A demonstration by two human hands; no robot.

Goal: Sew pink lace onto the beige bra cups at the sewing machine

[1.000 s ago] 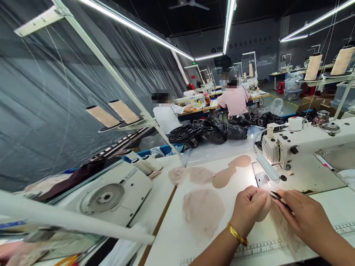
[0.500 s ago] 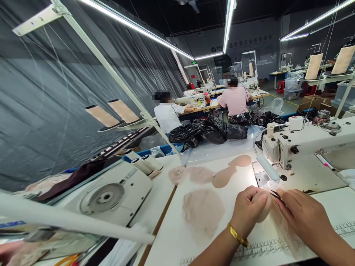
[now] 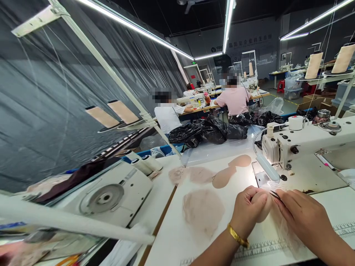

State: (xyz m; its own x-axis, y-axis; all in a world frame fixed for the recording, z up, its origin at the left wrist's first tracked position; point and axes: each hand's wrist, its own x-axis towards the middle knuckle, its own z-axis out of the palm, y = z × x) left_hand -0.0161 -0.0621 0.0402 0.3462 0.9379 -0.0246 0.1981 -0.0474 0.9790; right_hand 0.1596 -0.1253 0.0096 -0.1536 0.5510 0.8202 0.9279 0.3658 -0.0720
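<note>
In the head view my left hand (image 3: 247, 208) is closed on a beige, cup-shaped fabric piece (image 3: 265, 213) just in front of the sewing machine's needle area. Thumb and fingers pinch its upper edge. Close beside it, my right hand (image 3: 307, 212) grips dark, thin-tipped tweezers (image 3: 276, 195), their points toward the left hand. Sheer pale fabric (image 3: 285, 232) hangs below and between the hands onto the table. The white sewing machine (image 3: 302, 144) stands right behind, its lamp lighting the needle plate. The exact contact at the fingertips is hidden by glare.
Sheer beige lace (image 3: 203, 212) and smooth beige cup pieces (image 3: 224, 176) lie left of my hands. A printed ruler (image 3: 257, 250) runs along the front edge. Another machine (image 3: 111, 195) and a slanted pole are at left. Black bags (image 3: 208, 129) and two seated people are beyond.
Both hands keep nearly the same place and grip. The sheer fabric below the right hand has shifted slightly.
</note>
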